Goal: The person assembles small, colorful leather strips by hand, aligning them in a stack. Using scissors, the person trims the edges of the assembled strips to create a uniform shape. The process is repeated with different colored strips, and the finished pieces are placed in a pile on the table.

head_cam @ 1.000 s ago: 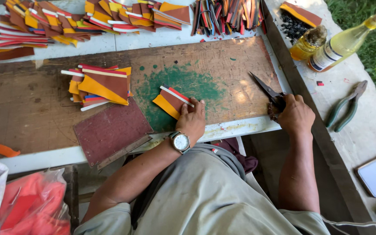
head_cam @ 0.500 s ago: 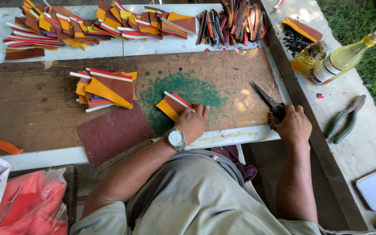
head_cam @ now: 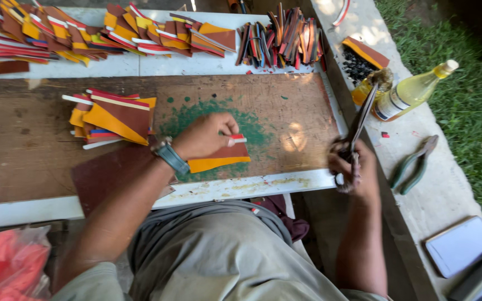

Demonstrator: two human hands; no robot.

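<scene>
Things you can count
Two hands (head_cam: pixel 205 135), one pair of scissors (head_cam: pixel 356 127), two bottles (head_cam: pixel 411 92), one pair of pliers (head_cam: pixel 414 164).

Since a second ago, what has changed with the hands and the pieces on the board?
The right hand has lifted the scissors, blades now pointing up towards the bottles. The left hand still presses the orange and brown piece, now flatter on the green patch. The stack and pliers lie unmoved.

1. Left hand (head_cam: pixel 205 135): bare; wristwatch (head_cam: pixel 169 155) on the wrist, dark teal strap, metal case.
2. Right hand (head_cam: pixel 355 170): bare, nothing worn on it.
3. Both forearms uncovered; no sleeves showing.
4. Grey-khaki trousers (head_cam: pixel 224 256), loose, creased.
</scene>
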